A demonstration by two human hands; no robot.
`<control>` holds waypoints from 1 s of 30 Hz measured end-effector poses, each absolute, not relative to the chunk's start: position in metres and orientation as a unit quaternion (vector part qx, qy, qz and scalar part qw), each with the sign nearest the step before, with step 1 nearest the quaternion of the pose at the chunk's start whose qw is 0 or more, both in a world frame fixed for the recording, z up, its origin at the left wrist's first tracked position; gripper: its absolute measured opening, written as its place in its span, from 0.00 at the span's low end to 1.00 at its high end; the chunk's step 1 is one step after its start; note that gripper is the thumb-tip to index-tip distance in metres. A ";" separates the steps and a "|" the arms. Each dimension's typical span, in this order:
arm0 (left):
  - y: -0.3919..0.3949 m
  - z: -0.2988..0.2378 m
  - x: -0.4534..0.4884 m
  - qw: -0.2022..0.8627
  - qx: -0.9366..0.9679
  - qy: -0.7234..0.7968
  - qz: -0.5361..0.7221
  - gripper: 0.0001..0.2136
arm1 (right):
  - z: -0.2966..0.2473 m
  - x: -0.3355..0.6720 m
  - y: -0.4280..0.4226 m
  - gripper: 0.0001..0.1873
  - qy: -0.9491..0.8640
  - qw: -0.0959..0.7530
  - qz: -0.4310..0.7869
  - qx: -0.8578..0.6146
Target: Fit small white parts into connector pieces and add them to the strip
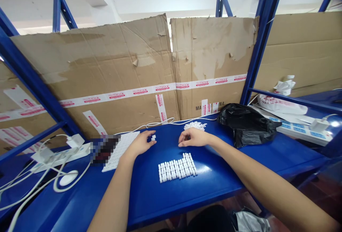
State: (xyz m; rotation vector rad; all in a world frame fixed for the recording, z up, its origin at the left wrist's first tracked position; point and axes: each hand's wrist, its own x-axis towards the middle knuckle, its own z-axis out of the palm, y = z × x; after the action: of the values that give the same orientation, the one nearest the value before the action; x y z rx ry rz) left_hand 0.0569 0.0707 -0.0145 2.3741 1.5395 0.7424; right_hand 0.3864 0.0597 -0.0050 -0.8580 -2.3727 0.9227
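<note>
the left hand (139, 143) and the right hand (193, 137) are apart, both low over the blue steel shelf top (227, 185). at the left fingertips is one small white plastic piece (153, 138), but i cannot tell if the fingers clamp it or only touch it. the right fingers curl with the tips close together, and no piece shows in them, though the view does not prove the hand is empty.

in front of the hands lies a block of white plastic pieces (177, 168), set side by side in tight rows. its right end stands further back, so the outline is stepped and not even. behind the right hand is a loose heap of white pieces (195, 126), so many pieces are lined up and many are not.

the block has open blue surface on its left and right, and the shelf's front edge is below it with some room between. on the left, a white keyboard (120, 150) lies just beside the left hand. on the right, a black plastic bag (247, 125) limits the space beyond the right hand. taped cardboard sheets (93, 68) close the back.
</note>
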 end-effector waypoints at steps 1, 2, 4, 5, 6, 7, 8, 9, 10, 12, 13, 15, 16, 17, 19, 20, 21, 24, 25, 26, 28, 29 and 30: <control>0.070 -0.014 0.061 0.098 0.801 0.525 0.270 0.25 | -0.004 0.386 0.057 0.17 -0.862 0.208 0.359 -0.291; 0.069 -0.013 0.065 0.087 0.796 0.524 0.292 0.26 | -0.004 0.384 0.055 0.19 -0.863 0.191 0.377 -0.276; 0.067 -0.010 0.077 0.069 0.788 0.512 0.335 0.24 | -0.006 0.381 0.054 0.21 -0.861 0.166 0.404 -0.262; 0.066 -0.010 0.083 0.066 0.787 0.501 0.353 0.23 | -0.007 0.380 0.054 0.21 -0.855 0.168 0.413 -0.265; 0.064 -0.009 0.089 0.064 0.787 0.491 0.368 0.21 | -0.009 0.379 0.056 0.20 -0.849 0.183 0.412 -0.275; 0.062 -0.008 0.094 0.064 0.786 0.483 0.380 0.20 | -0.012 0.378 0.058 0.19 -0.846 0.206 0.398 -0.289; 0.060 -0.008 0.099 0.065 0.786 0.476 0.390 0.19 | -0.013 0.378 0.060 0.18 -0.846 0.231 0.373 -0.304; 0.058 -0.008 0.103 0.069 0.785 0.471 0.396 0.18 | -0.015 0.378 0.062 0.17 -0.848 0.252 0.342 -0.317; 0.057 -0.008 0.106 0.074 0.784 0.469 0.401 0.17 | -0.017 0.379 0.064 0.17 -0.850 0.265 0.317 -0.326; 0.053 -0.009 0.112 0.093 0.780 0.466 0.406 0.16 | -0.019 0.380 0.065 0.17 -0.855 0.264 0.297 -0.333; 0.052 -0.010 0.115 0.106 0.779 0.464 0.408 0.16 | -0.020 0.380 0.066 0.18 -0.857 0.258 0.296 -0.333; 0.051 -0.013 0.121 0.143 0.774 0.459 0.412 0.16 | -0.023 0.379 0.065 0.16 -0.860 0.253 0.297 -0.328; 0.051 -0.015 0.124 0.171 0.767 0.458 0.415 0.15 | -0.023 0.378 0.065 0.13 -0.861 0.260 0.293 -0.323; 0.050 -0.016 0.128 0.206 0.758 0.457 0.418 0.15 | -0.024 0.376 0.064 0.10 -0.861 0.274 0.287 -0.318; 0.050 -0.019 0.135 0.293 0.725 0.457 0.423 0.14 | -0.023 0.371 0.063 0.07 -0.853 0.316 0.270 -0.315; 0.049 -0.020 0.139 0.344 0.702 0.453 0.428 0.15 | -0.022 0.369 0.062 0.07 -0.848 0.341 0.255 -0.316; 0.047 -0.020 0.142 0.399 0.674 0.443 0.436 0.15 | -0.021 0.366 0.060 0.07 -0.841 0.366 0.240 -0.317; 0.040 -0.019 0.150 0.549 0.593 0.383 0.448 0.18 | -0.017 0.361 0.055 0.08 -0.821 0.425 0.210 -0.316; 0.038 -0.017 0.152 0.583 0.573 0.361 0.450 0.18 | -0.017 0.359 0.054 0.09 -0.816 0.441 0.206 -0.312; 0.035 -0.016 0.153 0.607 0.557 0.344 0.450 0.18 | -0.016 0.358 0.052 0.11 -0.812 0.453 0.204 -0.307; 0.032 -0.013 0.154 0.635 0.527 0.330 0.459 0.16 | -0.017 0.356 0.050 0.18 -0.809 0.468 0.203 -0.293; 0.031 -0.012 0.154 0.643 0.510 0.329 0.467 0.14 | -0.017 0.355 0.049 0.21 -0.811 0.471 0.202 -0.284; 0.031 -0.011 0.153 0.650 0.494 0.330 0.474 0.13 | -0.018 0.355 0.049 0.23 -0.814 0.471 0.199 -0.276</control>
State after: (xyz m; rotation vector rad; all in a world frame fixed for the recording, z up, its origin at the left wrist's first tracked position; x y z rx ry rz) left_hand 0.1535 0.0307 -0.0115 1.1216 0.7489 1.0767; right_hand 0.3548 0.0486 -0.0178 -0.6768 -1.9931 0.4869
